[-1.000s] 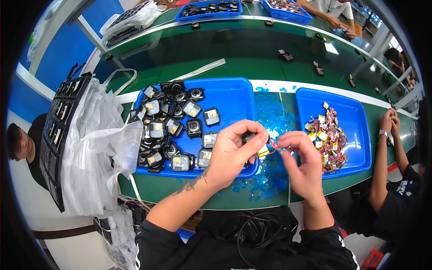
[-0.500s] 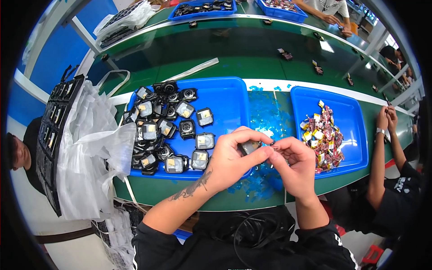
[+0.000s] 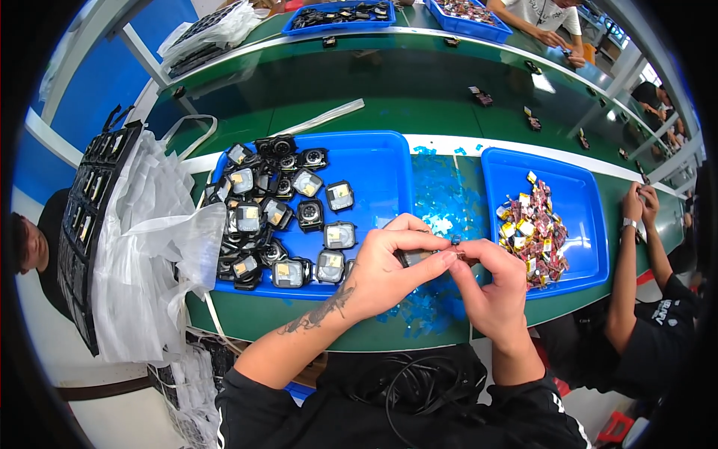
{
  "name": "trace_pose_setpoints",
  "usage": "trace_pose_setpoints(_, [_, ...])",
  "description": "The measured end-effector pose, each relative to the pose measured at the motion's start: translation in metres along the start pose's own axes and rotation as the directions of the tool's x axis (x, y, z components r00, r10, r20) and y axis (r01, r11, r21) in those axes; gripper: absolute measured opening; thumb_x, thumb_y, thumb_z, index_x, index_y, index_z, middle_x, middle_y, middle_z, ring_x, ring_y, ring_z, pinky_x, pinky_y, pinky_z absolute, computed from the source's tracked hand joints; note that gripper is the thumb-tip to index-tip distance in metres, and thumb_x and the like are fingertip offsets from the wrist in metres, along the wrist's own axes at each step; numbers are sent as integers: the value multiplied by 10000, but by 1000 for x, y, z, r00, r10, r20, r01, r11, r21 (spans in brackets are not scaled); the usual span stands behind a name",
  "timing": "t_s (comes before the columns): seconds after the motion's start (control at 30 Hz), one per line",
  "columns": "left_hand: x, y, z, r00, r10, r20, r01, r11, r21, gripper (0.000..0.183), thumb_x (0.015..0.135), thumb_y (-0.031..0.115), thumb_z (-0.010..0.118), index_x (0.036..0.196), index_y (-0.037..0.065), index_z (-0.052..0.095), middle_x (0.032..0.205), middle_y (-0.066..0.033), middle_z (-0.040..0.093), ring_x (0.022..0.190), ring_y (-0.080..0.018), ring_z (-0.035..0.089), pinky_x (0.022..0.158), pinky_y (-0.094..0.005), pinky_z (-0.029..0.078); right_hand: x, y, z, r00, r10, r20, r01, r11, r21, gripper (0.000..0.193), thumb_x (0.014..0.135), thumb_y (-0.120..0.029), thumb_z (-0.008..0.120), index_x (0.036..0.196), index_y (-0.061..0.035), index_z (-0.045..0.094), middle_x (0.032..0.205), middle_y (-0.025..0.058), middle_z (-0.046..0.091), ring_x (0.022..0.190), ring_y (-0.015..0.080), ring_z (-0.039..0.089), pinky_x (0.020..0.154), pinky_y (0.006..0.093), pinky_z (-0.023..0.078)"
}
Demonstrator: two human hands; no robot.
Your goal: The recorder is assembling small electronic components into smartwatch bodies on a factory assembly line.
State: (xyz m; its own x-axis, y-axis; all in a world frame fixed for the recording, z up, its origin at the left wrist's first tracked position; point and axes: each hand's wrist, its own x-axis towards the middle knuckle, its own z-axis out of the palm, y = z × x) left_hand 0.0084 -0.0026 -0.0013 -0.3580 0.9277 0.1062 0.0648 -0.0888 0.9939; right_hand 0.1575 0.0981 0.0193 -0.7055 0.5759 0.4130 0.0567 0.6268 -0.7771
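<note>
Between my hands, above the strip of table separating two blue trays, a dark square smartwatch case (image 3: 413,257) is held by my left hand (image 3: 385,266). Its fingers are closed around the case and hide most of it. My right hand (image 3: 493,288) pinches a small reddish-brown part (image 3: 468,259) at the case's right edge; its exact kind is partly covered by the fingertips. The left tray (image 3: 374,161) holds a pile of similar watch cases (image 3: 248,217), some face up. In the right tray (image 3: 591,254) lies a heap of small reddish parts with yellow and white tabs (image 3: 535,232).
Blue film scraps (image 3: 441,194) litter the green table between the trays. Beyond runs a green conveyor belt (image 3: 359,82) carrying scattered small assemblies (image 3: 481,96). Black moulded trays with white plastic sheeting (image 3: 142,254) stand at left. Co-workers' hands (image 3: 639,206) are at the right.
Both hands stay together; my right fingers have shifted slightly, and more of the reddish-brown part shows. Assemblies on the belt have moved a little to the right.
</note>
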Motion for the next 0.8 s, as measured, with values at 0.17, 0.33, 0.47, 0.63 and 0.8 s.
trace_pose_setpoints(0.17, [0, -2, 2, 999, 49, -14, -50, 994, -93, 185, 834, 30, 739, 1017, 7, 736, 1002, -58, 595, 880, -103, 576, 724, -221, 468, 0, -2, -3, 992, 1, 125, 4, 999, -43, 107, 804, 3, 721, 896, 3, 666, 809, 129, 689, 711, 259, 685, 642, 320, 529])
trace_pose_setpoints(0.33, [-1, 3, 5, 994, 54, -96, -56, 998, -17, 148, 811, 47, 764, 955, 21, 745, 987, -55, 599, 866, -106, 588, 723, -230, 481, 3, 0, -7, 986, 60, 156, -66, 997, 36, 195, 810, -5, 716, 994, 15, 657, 934, 145, 686, 834, 234, 691, 732, 301, 532])
trace_pose_setpoints(0.47, [-3, 4, 8, 992, 39, -122, -34, 999, 43, 140, 804, 82, 781, 931, 35, 746, 969, -49, 603, 850, -114, 601, 721, -238, 489, 2, 8, -8, 968, 247, 37, -234, 844, 483, 119, 876, 18, 661, 986, 26, 617, 972, 93, 666, 867, 130, 655, 788, 265, 532])
trace_pose_setpoints(0.63, [-3, 5, 8, 994, 32, -101, -28, 999, 44, 152, 798, 89, 783, 932, 29, 744, 955, -60, 612, 856, -132, 610, 739, -256, 492, 6, 11, -4, 983, 177, 51, -185, 951, 248, 105, 855, 42, 659, 921, 12, 583, 856, 85, 641, 772, 166, 641, 716, 279, 523])
trace_pose_setpoints(0.8, [1, -1, 6, 994, -4, -109, -1, 999, -38, 153, 801, 72, 760, 934, 2, 732, 921, -84, 651, 871, -154, 620, 765, -276, 489, 15, 7, 1, 976, -217, -10, 203, 927, -317, 158, 782, 71, 682, 870, -6, 575, 792, 113, 610, 693, 273, 619, 608, 332, 495])
